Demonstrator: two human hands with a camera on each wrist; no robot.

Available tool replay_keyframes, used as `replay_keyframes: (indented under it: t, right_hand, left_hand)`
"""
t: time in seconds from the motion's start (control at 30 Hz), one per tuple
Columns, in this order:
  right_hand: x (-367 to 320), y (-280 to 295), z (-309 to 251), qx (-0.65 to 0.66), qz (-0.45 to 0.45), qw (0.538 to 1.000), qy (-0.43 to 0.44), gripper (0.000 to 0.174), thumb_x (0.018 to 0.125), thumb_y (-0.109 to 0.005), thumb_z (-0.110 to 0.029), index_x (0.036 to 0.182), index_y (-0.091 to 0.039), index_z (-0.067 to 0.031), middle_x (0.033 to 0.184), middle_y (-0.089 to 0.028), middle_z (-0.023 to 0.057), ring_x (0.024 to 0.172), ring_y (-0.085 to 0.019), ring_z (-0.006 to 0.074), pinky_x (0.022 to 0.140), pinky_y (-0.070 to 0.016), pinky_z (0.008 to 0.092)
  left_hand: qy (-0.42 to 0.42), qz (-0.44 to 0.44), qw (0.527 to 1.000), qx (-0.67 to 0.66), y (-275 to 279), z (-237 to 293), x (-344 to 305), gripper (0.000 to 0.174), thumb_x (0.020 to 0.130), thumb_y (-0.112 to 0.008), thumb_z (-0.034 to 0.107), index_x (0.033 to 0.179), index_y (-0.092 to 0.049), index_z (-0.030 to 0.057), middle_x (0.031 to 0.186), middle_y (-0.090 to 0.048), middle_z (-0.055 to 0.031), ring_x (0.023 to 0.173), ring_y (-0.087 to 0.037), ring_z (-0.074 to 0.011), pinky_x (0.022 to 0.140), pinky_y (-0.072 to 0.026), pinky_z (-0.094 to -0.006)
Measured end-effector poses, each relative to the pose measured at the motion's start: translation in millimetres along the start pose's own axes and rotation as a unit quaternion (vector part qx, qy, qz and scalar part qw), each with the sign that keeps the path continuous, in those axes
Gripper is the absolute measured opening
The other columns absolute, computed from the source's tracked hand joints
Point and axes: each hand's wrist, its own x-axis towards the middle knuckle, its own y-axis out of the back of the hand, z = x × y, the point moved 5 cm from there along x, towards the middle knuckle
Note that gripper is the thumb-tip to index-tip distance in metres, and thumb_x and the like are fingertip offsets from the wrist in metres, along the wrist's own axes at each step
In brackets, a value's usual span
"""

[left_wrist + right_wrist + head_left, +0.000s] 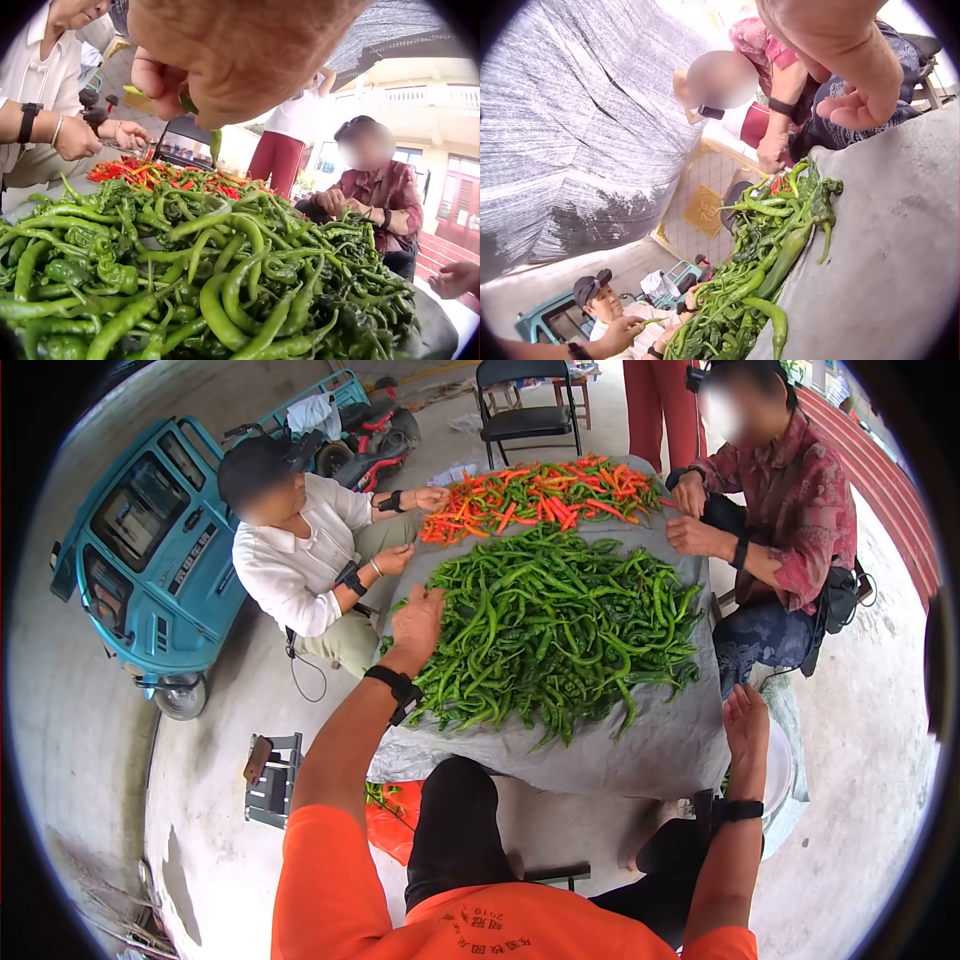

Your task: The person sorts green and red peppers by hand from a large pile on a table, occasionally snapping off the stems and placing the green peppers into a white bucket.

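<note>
A big heap of green chili peppers (560, 630) covers the near part of the cloth-covered table (640, 760). My left hand (417, 625) is over the heap's left side, pinching a single green chili pepper (215, 146) whose tip hangs below the fingers. Most of that pepper is hidden by the hand in the left wrist view. Past the table's right edge, my right hand (746, 725) holds nothing, its fingers relaxed. A white bucket (778, 770) stands low beside that wrist.
Red and green chili peppers (540, 495) form a second pile at the far end. One person (310, 550) sits at the left, another (780, 510) at the right, both with hands at the table. A red bag (395, 825) lies below the near edge; a small stool (272, 780) stands left.
</note>
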Motion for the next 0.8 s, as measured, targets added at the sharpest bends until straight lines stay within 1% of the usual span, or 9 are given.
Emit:
replay_keyframes:
  t: [0.2, 0.3, 0.4, 0.43, 0.5, 0.6, 0.63, 0.73, 0.8]
  right_hand:
    - [-15, -22, 0, -0.018, -0.012, 1.0, -0.014, 0.031, 0.087, -0.059, -0.024, 0.114, -0.054, -0.0096, 0.098, -0.062, 0.0001, 0.076, -0.058, 0.0096, 0.066, -0.048, 0.0245]
    - [-20, -29, 2, -0.027, -0.053, 0.998, -0.026, 0.03, 0.087, -0.059, -0.026, 0.112, -0.055, -0.0108, 0.094, -0.062, -0.002, 0.074, -0.057, 0.0088, 0.065, -0.0477, 0.0241]
    - [-31, -36, 1, -0.043, -0.075, 0.996, -0.022, 0.03, 0.088, -0.059, -0.026, 0.112, -0.055, -0.01, 0.093, -0.061, -0.0009, 0.074, -0.057, 0.0084, 0.063, -0.0475, 0.0223]
    - [-35, -38, 1, -0.056, -0.079, 0.995, -0.018, 0.029, 0.088, -0.059, -0.026, 0.112, -0.056, -0.0103, 0.093, -0.061, -0.0009, 0.073, -0.057, 0.0084, 0.062, -0.0476, 0.0224]
    - [-43, -41, 0, -0.082, -0.085, 0.993, -0.01, 0.027, 0.088, -0.059, -0.026, 0.11, -0.057, -0.0111, 0.093, -0.062, -0.0008, 0.071, -0.058, 0.0083, 0.061, -0.0476, 0.0224]
    - [-49, -42, -2, -0.1, -0.087, 0.991, -0.015, 0.026, 0.088, -0.06, -0.026, 0.109, -0.057, -0.0119, 0.091, -0.062, -0.0011, 0.069, -0.057, 0.0083, 0.06, -0.0477, 0.0226]
    - [-48, -42, -3, -0.099, -0.086, 0.991, -0.014, 0.025, 0.088, -0.06, -0.026, 0.109, -0.058, -0.012, 0.09, -0.062, -0.0012, 0.069, -0.057, 0.0083, 0.06, -0.0476, 0.0226]
    - [-46, -41, -3, -0.098, -0.084, 0.992, -0.013, 0.025, 0.088, -0.06, -0.026, 0.108, -0.059, -0.0121, 0.09, -0.063, -0.0015, 0.068, -0.057, 0.0081, 0.06, -0.0473, 0.0226]
    - [-47, -43, -4, -0.103, -0.08, 0.991, -0.012, 0.024, 0.088, -0.06, -0.026, 0.107, -0.059, -0.012, 0.09, -0.063, -0.0014, 0.069, -0.057, 0.008, 0.06, -0.047, 0.0227]
  left_hand:
    - [0.041, 0.02, 0.998, -0.045, 12, -5, -10, 0.021, 0.091, -0.051, 0.021, 0.108, -0.053, 0.0099, 0.103, -0.054, -0.0128, 0.076, -0.06, -0.0335, 0.064, -0.0515, -0.0399]
    - [0.102, -0.033, 0.992, -0.064, -4, -8, -15, 0.018, 0.091, -0.05, 0.02, 0.103, -0.054, 0.0062, 0.098, -0.059, -0.0159, 0.077, -0.06, -0.0342, 0.062, -0.0511, -0.0428]
    - [-0.152, -0.03, 0.979, 0.13, -46, -12, -18, 0.025, 0.09, -0.052, 0.024, 0.102, -0.056, 0.0024, 0.088, -0.061, -0.0173, 0.076, -0.061, -0.0339, 0.06, -0.0507, -0.0442]
    - [-0.058, -0.072, 0.996, 0.019, -50, -17, -13, 0.029, 0.09, -0.052, 0.026, 0.105, -0.057, 0.0021, 0.088, -0.062, -0.0178, 0.076, -0.062, -0.0331, 0.06, -0.0509, -0.0438]
    - [0.133, -0.151, 0.959, -0.201, -57, -14, -3, 0.037, 0.088, -0.053, 0.029, 0.111, -0.057, 0.0014, 0.089, -0.063, -0.0188, 0.075, -0.063, -0.0314, 0.059, -0.0512, -0.043]
    - [0.151, -0.25, 0.939, -0.18, -30, 24, 8, 0.047, 0.088, -0.053, 0.033, 0.123, -0.053, 0.0029, 0.097, -0.063, -0.0197, 0.074, -0.064, -0.0296, 0.06, -0.0516, -0.0421]
    - [0.119, -0.229, 0.954, -0.152, -38, 28, 7, 0.045, 0.09, -0.05, 0.033, 0.126, -0.053, 0.006, 0.104, -0.064, -0.0172, 0.075, -0.064, -0.0293, 0.064, -0.0527, -0.0416]
    - [0.045, -0.317, 0.946, -0.042, -58, 35, 9, 0.042, 0.092, -0.049, 0.031, 0.127, -0.052, 0.0094, 0.107, -0.064, -0.0127, 0.08, -0.064, -0.0286, 0.065, -0.0534, -0.0408]
    - [0.078, -0.354, 0.932, -0.016, -76, 29, 10, 0.043, 0.092, -0.049, 0.032, 0.13, -0.05, 0.0119, 0.113, -0.061, -0.0114, 0.085, -0.064, -0.0282, 0.067, -0.0539, -0.0403]
